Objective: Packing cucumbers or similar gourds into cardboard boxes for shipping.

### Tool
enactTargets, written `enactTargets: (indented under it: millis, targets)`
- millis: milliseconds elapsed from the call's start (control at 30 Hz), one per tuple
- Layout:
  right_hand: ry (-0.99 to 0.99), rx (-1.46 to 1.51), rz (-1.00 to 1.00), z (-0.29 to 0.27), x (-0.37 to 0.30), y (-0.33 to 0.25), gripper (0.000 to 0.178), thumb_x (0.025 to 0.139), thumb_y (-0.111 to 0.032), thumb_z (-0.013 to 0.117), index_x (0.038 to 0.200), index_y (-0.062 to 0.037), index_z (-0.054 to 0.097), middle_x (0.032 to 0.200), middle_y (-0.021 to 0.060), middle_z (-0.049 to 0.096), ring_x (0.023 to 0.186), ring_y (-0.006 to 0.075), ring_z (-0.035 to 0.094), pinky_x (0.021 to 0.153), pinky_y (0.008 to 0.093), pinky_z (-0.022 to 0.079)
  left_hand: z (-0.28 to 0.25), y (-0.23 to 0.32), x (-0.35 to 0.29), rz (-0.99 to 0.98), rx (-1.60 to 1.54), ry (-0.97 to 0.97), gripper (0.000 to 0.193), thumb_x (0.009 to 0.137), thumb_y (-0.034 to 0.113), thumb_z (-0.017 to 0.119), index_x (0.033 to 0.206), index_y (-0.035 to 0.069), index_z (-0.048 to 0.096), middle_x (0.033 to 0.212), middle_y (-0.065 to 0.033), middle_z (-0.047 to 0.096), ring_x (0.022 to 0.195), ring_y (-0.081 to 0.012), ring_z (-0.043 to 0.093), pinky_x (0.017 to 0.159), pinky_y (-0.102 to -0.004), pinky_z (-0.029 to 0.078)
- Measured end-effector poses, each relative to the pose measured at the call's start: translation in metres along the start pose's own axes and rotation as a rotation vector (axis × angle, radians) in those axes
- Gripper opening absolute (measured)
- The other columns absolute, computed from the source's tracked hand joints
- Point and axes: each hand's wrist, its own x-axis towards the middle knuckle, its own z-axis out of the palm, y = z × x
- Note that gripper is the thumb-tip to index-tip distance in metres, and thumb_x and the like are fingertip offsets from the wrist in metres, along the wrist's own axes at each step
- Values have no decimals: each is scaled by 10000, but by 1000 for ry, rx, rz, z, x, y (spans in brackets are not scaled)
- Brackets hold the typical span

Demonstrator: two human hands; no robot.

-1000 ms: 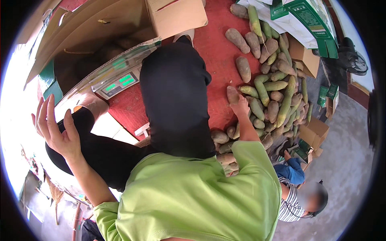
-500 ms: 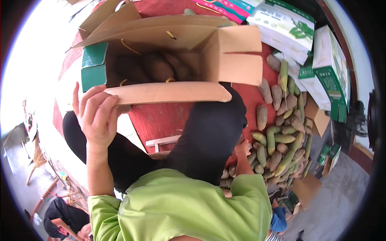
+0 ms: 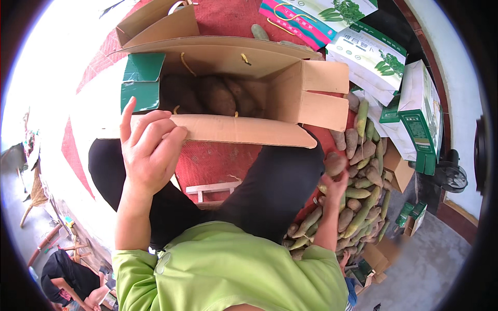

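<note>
An open cardboard box (image 3: 282, 96) lies across my front, its long near flap (image 3: 249, 129) folded outward. My left hand (image 3: 150, 147) pinches this flap near its left end, index finger raised. Several brown root vegetables (image 3: 217, 96) lie in shadow inside the box, beside yellow cord handles (image 3: 245, 59). To the right, beside my knee, my right hand (image 3: 334, 184) has its thumb and fingers at the lower end of a plump brown root vegetable (image 3: 335, 164), apparently gripping it. The hand is slightly blurred.
A heap of long green radishes and brown roots (image 3: 363, 207) spreads along my right on red carpet (image 3: 218, 160). White-and-green cartons (image 3: 368, 57) stand at the far right, near a black fan (image 3: 450, 171). Another open carton (image 3: 155, 26) is far left. A person (image 3: 72, 277) sits at lower left.
My right hand has moved forward from the heap to the brown root. My left hand still holds the flap. The whole view has shifted somewhat.
</note>
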Motion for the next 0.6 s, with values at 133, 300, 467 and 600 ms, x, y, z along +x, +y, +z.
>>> enactTargets:
  millis: [133,300,467,600]
  targets:
    - [13,44,-290,-26,7,-137,686,662,17,803,1254,12,458,1244,125,535,1149,228,528,1007,358,413,1,-3,-1,10,-63,-36,169,668,14,691,820,72,644,821,-37,597,919,-232,628,1089,-523,323]
    - [-105,98,-651,-15,-16,-269,836,595,-29,850,1320,-1,435,1289,130,511,1199,250,508,1016,388,415,0,-3,-1,6,-79,-48,156,693,33,695,834,81,648,844,-38,598,931,-227,622,1084,-510,329]
    - [-348,-245,-921,58,-32,-345,723,585,-106,863,1229,-80,537,1152,70,597,1083,224,586,937,363,467,1,-2,-1,-14,-64,-5,46,731,91,656,775,100,648,779,-8,554,877,-174,621,1062,-476,352]
    - [-698,-396,-1156,126,-14,-348,597,591,-148,815,1124,-83,553,1084,102,616,1037,322,582,891,414,451,1,-1,-1,-16,-50,-21,78,725,87,682,793,101,648,805,-11,564,887,-176,615,1056,-473,358]
